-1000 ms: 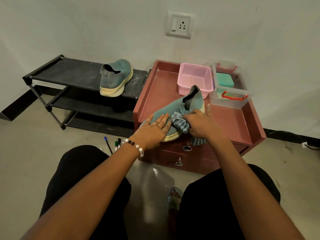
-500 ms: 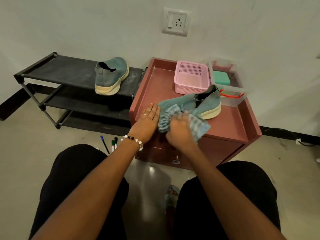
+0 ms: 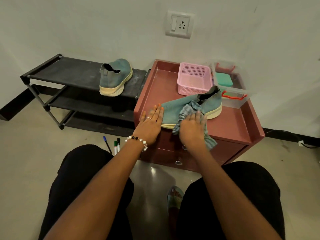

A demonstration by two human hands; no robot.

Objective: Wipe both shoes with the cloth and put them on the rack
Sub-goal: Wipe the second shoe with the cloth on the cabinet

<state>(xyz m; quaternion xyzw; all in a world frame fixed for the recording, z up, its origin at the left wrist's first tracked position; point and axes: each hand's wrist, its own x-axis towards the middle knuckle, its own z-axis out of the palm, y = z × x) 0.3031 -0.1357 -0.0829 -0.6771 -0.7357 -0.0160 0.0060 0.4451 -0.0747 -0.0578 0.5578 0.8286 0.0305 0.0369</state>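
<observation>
A: Starting at the left. The black three-tier shoe rack is standing against the wall, and one teal slip-on shoe is sitting upright on its top shelf, near the right end. Its long axis is running front to back: heel toward the camera, toe toward the wall and slightly right.

B: Below the rack?

A: Three markers are lying on the floor; the left knee is cutting off their lower ends.

B: Now the cabinet.

A: The second teal shoe is lying on the maroon drawer cabinet, near its front edge. Its long axis is running left to right: toe pointing left, heel and opening pointing right and slightly back.

B: Hands?

A: The left hand is lying flat, fingers straight, pressing the toe end and covering the toe tip. The right hand is gripping the striped cloth and pressing it against the shoe's near side; its fingertips are blurred.

B: Behind?

A: A pink basket, then a clear lidded box, contents unclear.
</observation>
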